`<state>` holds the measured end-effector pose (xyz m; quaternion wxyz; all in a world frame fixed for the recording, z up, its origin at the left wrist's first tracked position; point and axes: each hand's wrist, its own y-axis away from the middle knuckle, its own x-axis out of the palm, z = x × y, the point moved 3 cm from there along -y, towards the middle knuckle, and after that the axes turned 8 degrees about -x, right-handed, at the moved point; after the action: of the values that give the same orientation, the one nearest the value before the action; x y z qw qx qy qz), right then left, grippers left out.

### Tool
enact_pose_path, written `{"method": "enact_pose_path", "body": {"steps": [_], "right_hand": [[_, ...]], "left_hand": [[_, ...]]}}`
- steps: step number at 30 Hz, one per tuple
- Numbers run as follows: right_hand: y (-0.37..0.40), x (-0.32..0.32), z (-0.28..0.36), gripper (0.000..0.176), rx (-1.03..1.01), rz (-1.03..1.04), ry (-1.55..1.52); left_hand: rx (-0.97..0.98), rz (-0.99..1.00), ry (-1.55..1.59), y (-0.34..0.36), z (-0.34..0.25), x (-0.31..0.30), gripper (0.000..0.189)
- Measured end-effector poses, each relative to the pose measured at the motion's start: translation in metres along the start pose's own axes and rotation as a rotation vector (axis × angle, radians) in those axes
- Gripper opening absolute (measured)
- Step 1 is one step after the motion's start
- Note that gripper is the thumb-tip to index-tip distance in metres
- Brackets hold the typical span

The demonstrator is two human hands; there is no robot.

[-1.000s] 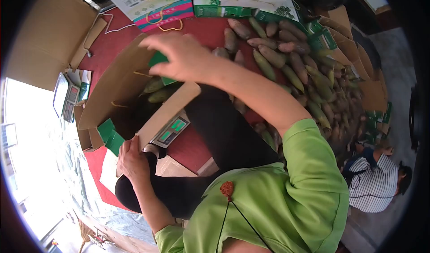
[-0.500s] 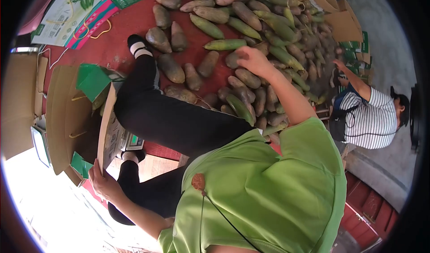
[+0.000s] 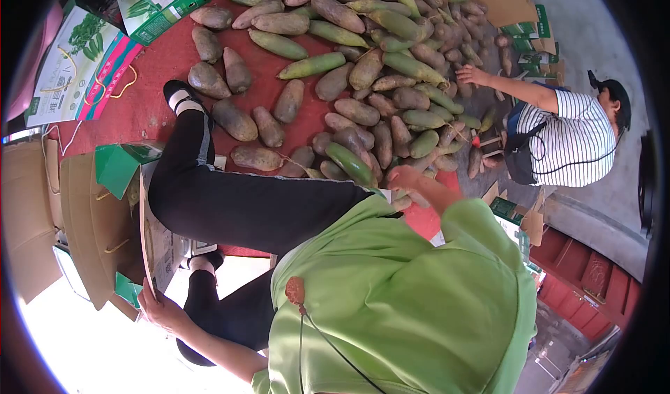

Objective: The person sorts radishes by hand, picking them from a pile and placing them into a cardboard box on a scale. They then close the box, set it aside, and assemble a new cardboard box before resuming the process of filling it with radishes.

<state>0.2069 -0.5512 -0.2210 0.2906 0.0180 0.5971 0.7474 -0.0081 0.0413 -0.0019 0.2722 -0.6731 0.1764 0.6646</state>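
My left hand (image 3: 166, 313) grips the edge of an open cardboard box (image 3: 158, 233) that stands beside my leg. Its fingers are bent over the board. Over the near edge of a pile of dusty long radishes, my right hand (image 3: 413, 182) has its fingers curled downward. What lies under those fingers is mostly hidden. A shiny green radish (image 3: 350, 164) is just left of the right hand, and several brownish radishes (image 3: 357, 111) lie beyond it. More green ones, such as a long radish (image 3: 311, 66), are mixed in.
Printed gift boxes (image 3: 73, 66) with cord handles stand at the far left. Behind the cardboard box's wall, part of a scale (image 3: 202, 246) shows. A person in a striped shirt (image 3: 576, 139) reaches toward the pile at right. Open cartons (image 3: 509, 0) line the back right.
My right hand has drawn back from a brownish radish to the pile's near edge. The left hand stays on the box. The view has shifted right, and the other person's arm stretches farther out.
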Motion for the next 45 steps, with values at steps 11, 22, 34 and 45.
{"method": "enact_pose_path", "body": {"steps": [11, 22, 34, 45], "right_hand": [[-0.003, 0.057, -0.029, 0.033, 0.214, 0.04, -0.456], [-0.085, 0.12, -0.114, 0.021, -0.064, -0.064, -0.558], [-0.031, -0.009, 0.106, 0.035, -0.252, -0.186, -0.978], [-0.078, 0.048, 0.005, 0.072, 0.362, -0.024, -0.942]], "left_hand": [[0.036, -0.008, 0.015, 0.001, 0.002, 0.002, 0.025], [0.024, -0.03, 0.029, 0.002, 0.012, 0.003, 0.026], [0.013, -0.029, 0.023, 0.002, 0.008, -0.001, 0.025], [0.0, -0.03, 0.002, -0.001, 0.007, 0.007, 0.031]]}}
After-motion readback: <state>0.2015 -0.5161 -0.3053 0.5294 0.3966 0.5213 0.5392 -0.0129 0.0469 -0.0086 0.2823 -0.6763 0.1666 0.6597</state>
